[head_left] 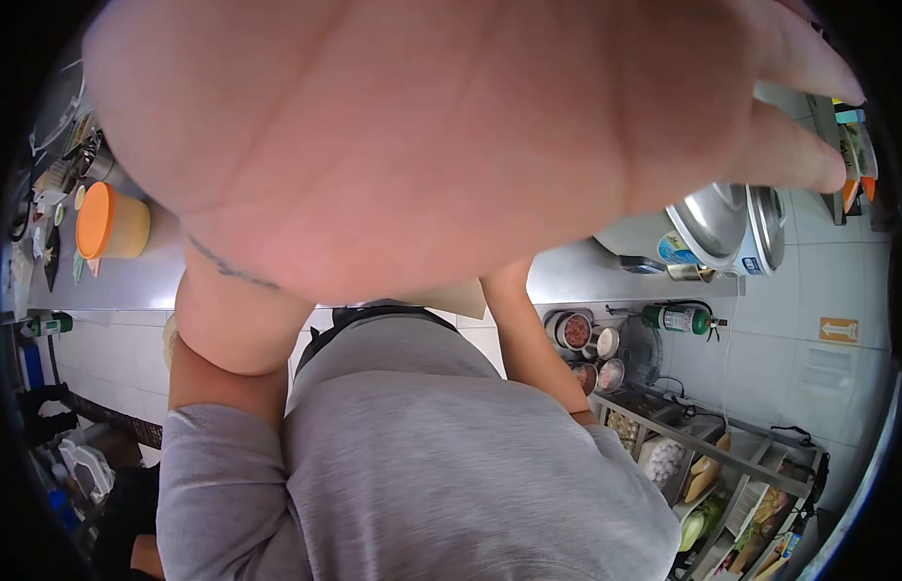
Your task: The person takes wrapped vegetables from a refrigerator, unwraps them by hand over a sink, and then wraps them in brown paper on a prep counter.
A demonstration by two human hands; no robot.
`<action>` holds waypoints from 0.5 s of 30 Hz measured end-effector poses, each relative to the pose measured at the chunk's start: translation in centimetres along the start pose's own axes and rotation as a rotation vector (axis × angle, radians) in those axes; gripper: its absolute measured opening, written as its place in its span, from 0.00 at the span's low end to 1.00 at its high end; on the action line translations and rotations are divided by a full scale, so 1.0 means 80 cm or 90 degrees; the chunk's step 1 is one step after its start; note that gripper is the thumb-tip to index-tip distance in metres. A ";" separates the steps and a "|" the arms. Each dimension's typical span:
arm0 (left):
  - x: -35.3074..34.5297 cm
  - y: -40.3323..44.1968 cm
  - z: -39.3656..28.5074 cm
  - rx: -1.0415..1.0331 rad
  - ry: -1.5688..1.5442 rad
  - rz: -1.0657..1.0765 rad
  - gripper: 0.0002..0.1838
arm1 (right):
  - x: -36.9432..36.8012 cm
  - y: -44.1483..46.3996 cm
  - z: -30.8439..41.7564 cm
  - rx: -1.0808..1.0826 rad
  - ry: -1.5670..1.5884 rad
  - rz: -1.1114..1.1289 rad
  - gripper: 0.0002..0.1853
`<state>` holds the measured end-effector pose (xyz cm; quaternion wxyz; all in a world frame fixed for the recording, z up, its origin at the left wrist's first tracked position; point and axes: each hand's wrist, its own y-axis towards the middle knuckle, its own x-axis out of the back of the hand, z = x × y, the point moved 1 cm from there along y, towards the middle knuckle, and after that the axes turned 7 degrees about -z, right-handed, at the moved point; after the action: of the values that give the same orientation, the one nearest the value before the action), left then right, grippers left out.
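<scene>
My left hand is spread very close to the lens, its palm filling the upper part of the head view. Two of its fingers stretch out apart at the right edge, and I see nothing held in it. A thin dark line crosses the wrist. My right forearm runs up behind that palm, which hides the right hand. Between the arms shows the edge of a flat beige piece, mostly covered. Nearest the left wrist stands a yellowish tub with an orange lid.
A steel counter runs across behind my hand. Large lidded metal pots stand on its right part. Below are metal containers with meat, a green cylinder and a rack holding eggs and vegetables. Dark clutter lies at lower left.
</scene>
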<state>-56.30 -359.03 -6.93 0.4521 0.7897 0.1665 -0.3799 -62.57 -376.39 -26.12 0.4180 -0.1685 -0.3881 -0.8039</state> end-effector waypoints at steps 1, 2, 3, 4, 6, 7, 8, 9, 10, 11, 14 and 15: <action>0.001 0.000 0.001 -0.001 -0.002 -0.001 0.58 | 0.007 0.003 0.015 -0.004 -0.023 -0.005 0.59; 0.001 0.000 0.002 -0.001 -0.003 -0.001 0.58 | 0.013 0.006 0.029 -0.007 -0.046 -0.010 0.59; 0.001 0.000 0.002 -0.001 -0.004 -0.002 0.58 | 0.018 0.009 0.041 -0.010 -0.068 -0.015 0.59; 0.001 0.000 0.002 -0.001 -0.004 -0.002 0.58 | 0.020 0.011 0.046 -0.014 -0.089 -0.020 0.59; 0.001 0.000 0.002 -0.001 -0.003 -0.004 0.58 | 0.020 0.012 0.047 -0.020 -0.083 -0.021 0.59; 0.001 0.001 0.002 0.000 -0.003 -0.005 0.58 | 0.020 0.012 0.047 -0.024 -0.079 -0.022 0.59; 0.000 0.001 0.003 0.002 -0.003 -0.005 0.58 | 0.020 0.012 0.046 -0.021 -0.078 -0.023 0.59; 0.000 0.002 0.003 0.004 -0.003 -0.005 0.58 | 0.019 0.012 0.045 -0.018 -0.077 -0.024 0.59; 0.000 0.002 0.003 0.005 -0.003 -0.005 0.58 | 0.019 0.012 0.043 -0.015 -0.076 -0.026 0.59; -0.001 0.003 0.004 0.007 -0.003 -0.005 0.58 | 0.018 0.011 0.043 -0.013 -0.073 -0.027 0.59; -0.002 0.005 0.004 0.011 -0.002 -0.003 0.58 | 0.018 0.011 0.042 -0.012 -0.066 -0.030 0.59; -0.003 0.006 0.004 0.013 -0.002 -0.003 0.58 | 0.018 0.010 0.042 -0.014 -0.066 -0.029 0.59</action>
<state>-56.30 -359.56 -6.60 0.4434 0.7933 0.1638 -0.3838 -62.97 -374.88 -22.70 0.3767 -0.2057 -0.4043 -0.8077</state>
